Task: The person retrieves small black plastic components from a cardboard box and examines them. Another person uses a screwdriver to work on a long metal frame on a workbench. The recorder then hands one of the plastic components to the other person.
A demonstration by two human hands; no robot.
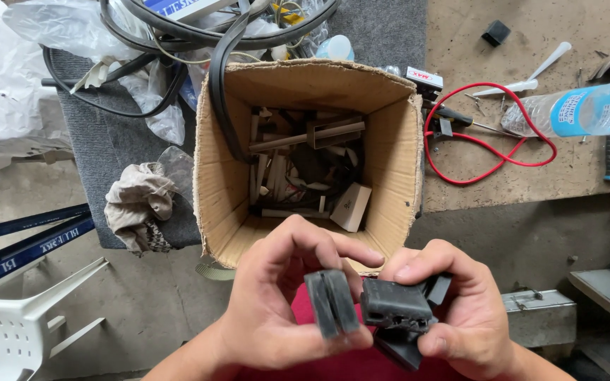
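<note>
Far left there's a white plastic chair (8,324) down on the floor and a crumpled beige rag (138,204) lying on a grey mat (100,141), with a tangle of black rubber hoses (178,42) above it. In the middle sits an open brown cardboard box (397,162) stuffed with pale trim strips and odd offcuts. Right in front of it, the left hand (270,310) has its fingers (326,243) curled tight around a small dark grey ribbed rubber block (331,302), pinched between thumb and fingertips. Just beside that, nearly touching, the right hand (460,310) grips a chunky dark grey plastic clip piece (395,305), fingers wrapped closed over its top. Off to the right, a red looped cable (503,152) and a clear plastic water bottle (573,109) lie on the dusty tan desk (474,42).
</note>
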